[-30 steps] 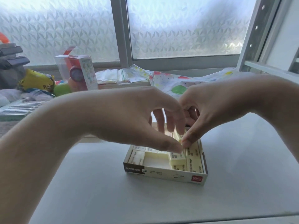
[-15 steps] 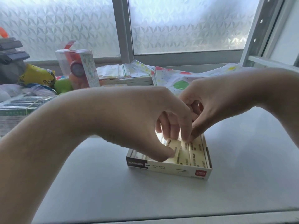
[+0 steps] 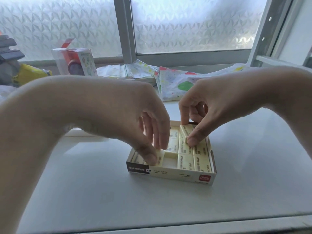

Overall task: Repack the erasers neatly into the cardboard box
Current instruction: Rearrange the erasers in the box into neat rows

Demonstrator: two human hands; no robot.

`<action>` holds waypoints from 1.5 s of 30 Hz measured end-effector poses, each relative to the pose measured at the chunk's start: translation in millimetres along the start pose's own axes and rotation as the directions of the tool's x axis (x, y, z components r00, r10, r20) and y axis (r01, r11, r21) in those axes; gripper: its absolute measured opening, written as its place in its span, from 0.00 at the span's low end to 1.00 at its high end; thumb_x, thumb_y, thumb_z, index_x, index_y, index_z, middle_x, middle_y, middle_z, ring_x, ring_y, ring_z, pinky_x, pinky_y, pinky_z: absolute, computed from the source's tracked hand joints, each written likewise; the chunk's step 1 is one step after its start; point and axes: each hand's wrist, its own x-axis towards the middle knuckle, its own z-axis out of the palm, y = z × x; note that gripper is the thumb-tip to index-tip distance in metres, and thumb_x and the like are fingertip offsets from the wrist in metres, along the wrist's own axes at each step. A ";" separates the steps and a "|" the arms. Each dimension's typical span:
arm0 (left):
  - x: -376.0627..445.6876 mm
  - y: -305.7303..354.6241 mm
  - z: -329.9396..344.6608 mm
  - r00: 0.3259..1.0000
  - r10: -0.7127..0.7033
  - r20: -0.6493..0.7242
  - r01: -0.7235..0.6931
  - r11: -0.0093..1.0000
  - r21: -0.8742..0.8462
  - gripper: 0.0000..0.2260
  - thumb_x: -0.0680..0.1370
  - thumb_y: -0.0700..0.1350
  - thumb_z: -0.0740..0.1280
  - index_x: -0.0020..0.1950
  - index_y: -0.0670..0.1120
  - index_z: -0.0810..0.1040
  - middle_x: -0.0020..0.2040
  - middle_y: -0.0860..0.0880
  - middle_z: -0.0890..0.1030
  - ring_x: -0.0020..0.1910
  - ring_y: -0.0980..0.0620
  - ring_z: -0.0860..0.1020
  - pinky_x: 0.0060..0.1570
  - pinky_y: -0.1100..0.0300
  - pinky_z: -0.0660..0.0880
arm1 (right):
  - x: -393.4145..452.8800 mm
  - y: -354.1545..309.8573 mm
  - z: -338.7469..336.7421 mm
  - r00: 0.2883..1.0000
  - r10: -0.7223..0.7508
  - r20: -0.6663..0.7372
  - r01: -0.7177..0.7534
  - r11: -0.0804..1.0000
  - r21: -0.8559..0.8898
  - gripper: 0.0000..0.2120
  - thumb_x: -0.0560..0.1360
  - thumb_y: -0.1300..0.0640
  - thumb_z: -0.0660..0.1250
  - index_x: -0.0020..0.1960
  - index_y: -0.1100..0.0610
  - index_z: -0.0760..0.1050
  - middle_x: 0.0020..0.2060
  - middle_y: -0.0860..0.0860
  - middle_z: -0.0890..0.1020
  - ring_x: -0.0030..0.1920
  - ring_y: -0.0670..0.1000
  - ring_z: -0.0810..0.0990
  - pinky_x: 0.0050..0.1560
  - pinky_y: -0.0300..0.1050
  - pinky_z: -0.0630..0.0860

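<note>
An open shallow cardboard box (image 3: 173, 172) lies on the white table, holding several pale yellow erasers (image 3: 185, 162) laid flat in rows. My left hand (image 3: 135, 122) reaches into the box's near-left part; its thumb and fingers pinch an eraser (image 3: 160, 157) standing on edge there. Beside it another eraser (image 3: 170, 153) sits higher than its neighbours. My right hand (image 3: 207, 107) is over the far right part, thumb and fingers closed on a tilted eraser (image 3: 184, 130) raised above the row. The box's far left corner is hidden by my left hand.
Along the window sill behind the box lie patterned plastic packets (image 3: 177, 81), a clear toy box (image 3: 74, 63) and yellow and dark items (image 3: 28, 73) at far left. A white metal shelf upright (image 3: 263, 31) rises at right. The table edge (image 3: 168, 223) runs near me.
My hands have separated: the left stays low at the box's near-left, the right has shifted to the far right part. The view has moved closer to the box.
</note>
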 end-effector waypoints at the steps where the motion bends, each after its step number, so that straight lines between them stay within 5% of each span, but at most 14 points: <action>1: -0.1 -3.2 -2.1 1.000 -0.005 0.007 0.005 1.000 0.005 0.09 0.66 0.49 0.81 0.42 0.62 0.87 0.42 0.59 0.86 0.45 0.58 0.84 0.48 0.64 0.78 | -0.1 -0.5 0.1 1.000 0.002 -0.003 -0.002 1.000 -0.001 0.19 0.60 0.33 0.79 0.44 0.42 0.83 0.35 0.38 0.83 0.34 0.39 0.80 0.39 0.42 0.75; 4: 0.0 -3.9 -2.8 0.999 -0.032 -0.005 0.032 0.999 0.024 0.08 0.65 0.51 0.82 0.41 0.60 0.87 0.42 0.57 0.87 0.44 0.57 0.84 0.51 0.58 0.80 | -1.6 -2.8 0.0 1.000 0.009 -0.018 -0.008 1.000 0.009 0.18 0.59 0.32 0.78 0.44 0.41 0.84 0.35 0.37 0.83 0.34 0.38 0.79 0.38 0.40 0.73; 12: 0.7 -7.1 -4.7 0.994 -0.057 0.097 0.057 0.998 0.005 0.08 0.69 0.44 0.81 0.43 0.56 0.86 0.39 0.59 0.87 0.39 0.63 0.83 0.49 0.60 0.82 | -8.2 -11.2 0.6 0.991 -0.133 -0.027 0.135 0.979 0.152 0.16 0.62 0.38 0.79 0.41 0.49 0.85 0.30 0.41 0.83 0.31 0.40 0.78 0.41 0.41 0.73; 14: 0.2 -8.8 -4.7 0.995 -0.049 0.092 0.047 0.999 0.023 0.08 0.69 0.47 0.81 0.43 0.58 0.86 0.40 0.59 0.86 0.39 0.63 0.83 0.47 0.62 0.81 | -10.3 -17.1 2.3 0.986 -0.164 0.016 0.159 0.973 0.165 0.17 0.61 0.38 0.80 0.42 0.49 0.85 0.29 0.42 0.81 0.32 0.41 0.78 0.43 0.42 0.75; 18: -3.4 -5.2 -6.3 0.994 -0.003 0.109 -0.005 0.997 0.073 0.08 0.70 0.53 0.79 0.45 0.66 0.86 0.47 0.58 0.85 0.46 0.56 0.82 0.51 0.50 0.81 | -9.1 -21.6 6.6 0.984 -0.159 0.085 0.149 0.982 0.117 0.21 0.61 0.34 0.79 0.47 0.46 0.87 0.32 0.43 0.83 0.34 0.40 0.79 0.44 0.44 0.76; 25: -6.1 -5.1 -8.9 0.985 -0.087 0.149 0.055 0.977 0.206 0.07 0.71 0.59 0.76 0.45 0.72 0.84 0.49 0.59 0.79 0.49 0.59 0.78 0.50 0.54 0.78 | -6.0 -21.9 11.4 0.991 -0.111 0.076 0.104 0.991 0.088 0.20 0.59 0.35 0.81 0.44 0.45 0.84 0.33 0.40 0.84 0.34 0.40 0.80 0.41 0.44 0.76; 34: -3.0 -33.8 -22.6 0.970 -0.135 -0.200 0.153 0.985 0.076 0.08 0.72 0.57 0.74 0.51 0.64 0.84 0.50 0.65 0.84 0.49 0.66 0.82 0.55 0.59 0.79 | -5.8 -31.3 15.1 0.992 -0.125 0.036 0.120 0.985 0.123 0.23 0.58 0.32 0.77 0.43 0.47 0.84 0.32 0.41 0.83 0.32 0.38 0.79 0.39 0.40 0.74; 38: 14.1 -41.5 -9.4 0.961 -0.160 -0.227 0.194 0.971 0.139 0.05 0.75 0.55 0.73 0.51 0.60 0.86 0.42 0.64 0.83 0.46 0.66 0.81 0.46 0.65 0.74 | -4.4 -37.0 19.9 0.987 -0.157 0.027 0.153 0.981 0.122 0.23 0.59 0.30 0.76 0.43 0.46 0.85 0.32 0.42 0.82 0.32 0.39 0.78 0.40 0.45 0.76; 45: 17.7 -46.6 -6.4 0.959 -0.182 -0.216 0.223 0.958 0.181 0.07 0.77 0.55 0.71 0.54 0.60 0.85 0.46 0.60 0.82 0.47 0.61 0.80 0.44 0.63 0.73 | -5.2 -41.2 24.6 0.986 -0.164 -0.010 0.164 0.982 0.094 0.25 0.57 0.27 0.75 0.44 0.43 0.84 0.36 0.42 0.84 0.36 0.41 0.81 0.45 0.50 0.83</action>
